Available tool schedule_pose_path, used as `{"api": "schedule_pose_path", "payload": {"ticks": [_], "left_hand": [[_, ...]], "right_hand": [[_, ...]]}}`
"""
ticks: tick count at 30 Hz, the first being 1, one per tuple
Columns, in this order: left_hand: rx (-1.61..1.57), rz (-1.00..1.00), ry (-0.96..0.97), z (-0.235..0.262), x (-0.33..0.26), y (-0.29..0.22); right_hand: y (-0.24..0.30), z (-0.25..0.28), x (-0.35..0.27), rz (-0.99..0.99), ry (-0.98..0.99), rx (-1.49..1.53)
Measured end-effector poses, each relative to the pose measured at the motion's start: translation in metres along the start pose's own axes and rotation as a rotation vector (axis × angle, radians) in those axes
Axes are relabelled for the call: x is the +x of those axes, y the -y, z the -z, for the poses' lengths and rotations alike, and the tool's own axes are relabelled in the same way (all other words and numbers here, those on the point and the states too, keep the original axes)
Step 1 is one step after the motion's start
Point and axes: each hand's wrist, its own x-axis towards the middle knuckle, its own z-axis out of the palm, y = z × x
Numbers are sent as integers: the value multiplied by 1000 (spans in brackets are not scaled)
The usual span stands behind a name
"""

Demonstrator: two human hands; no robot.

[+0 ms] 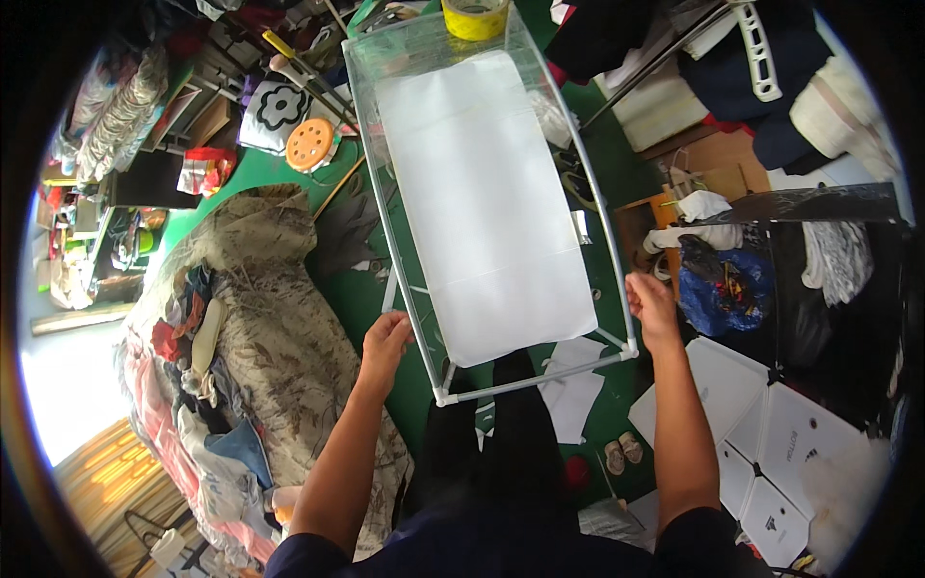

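In front of me stands a frame of grey tubes (599, 207) with white corner connectors. A white rectangular panel (491, 207) lies lengthwise within it, creased across its lower part. Clear film (381, 53) covers the far end, where a yellow roll of tape (474, 21) rests. My left hand (387, 342) is closed at the left tube near the front corner, fingertips pinched against it. On the opposite side, the curled fingers of my right hand (653, 303) meet the right tube. Whether either hand also grips film cannot be made out.
On the left lies a patterned cover (260, 270) with heaped clothes. White flat panels (771, 443) sit at the lower right, below a black-framed rack (819, 202) with a blue bag (727, 289). An orange round stool (310, 144) stands on the green floor, and white sheets (573, 390) lie by my legs.
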Motion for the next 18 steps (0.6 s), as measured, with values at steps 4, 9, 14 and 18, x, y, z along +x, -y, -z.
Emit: {"api": "schedule_pose_path", "payload": {"ticks": [4,9,14,18], "left_hand": [[-60,-46,-50,-26,15,-17],[30,-16,-99,-36,30,-8],[118,-9,-62,-39,44,-8],[60,-8,-28,-35,60,-13]], "right_hand": [[25,-22,30,28,97,-128],[35,-47,63,23,138,-247],[50,-75,73,39,142,-276],[57,-91,80,52,141,-253]]}}
